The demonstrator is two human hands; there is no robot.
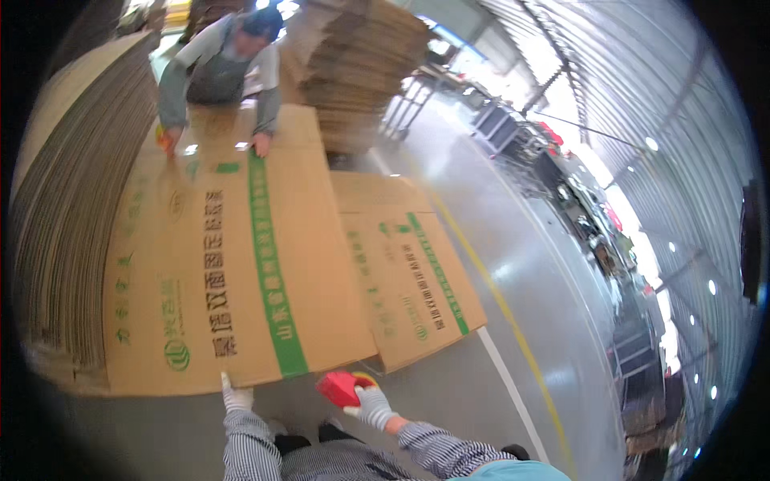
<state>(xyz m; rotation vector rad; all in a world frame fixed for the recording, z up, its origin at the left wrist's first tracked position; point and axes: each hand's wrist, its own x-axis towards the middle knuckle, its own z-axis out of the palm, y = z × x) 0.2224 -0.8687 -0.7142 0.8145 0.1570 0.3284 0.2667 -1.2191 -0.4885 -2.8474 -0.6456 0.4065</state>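
Observation:
In front of me lies a large brown cardboard sheet (313, 240) with a green stripe and dark printing. My left hand (237, 398), in a white glove, holds its near edge, one digit on top and the other fingers hidden. Just off the near right corner, my right hand (372, 407), in a striped glove, is closed on a red tape dispenser (340, 388). Part of a yellowish tape roll shows beside the glove. Across the sheet a co-worker (220, 68) leans over the far end, with one hand on it and an orange tool (165, 143) in the other.
A tall stack of cardboard sheets (68, 216) stands along the left. A smaller printed cardboard piece (409, 280) lies lower at the right. More stacked cardboard (353, 72) rises behind. Floor lines (513, 321) run along the right, with a cart (407, 104) and equipment beyond.

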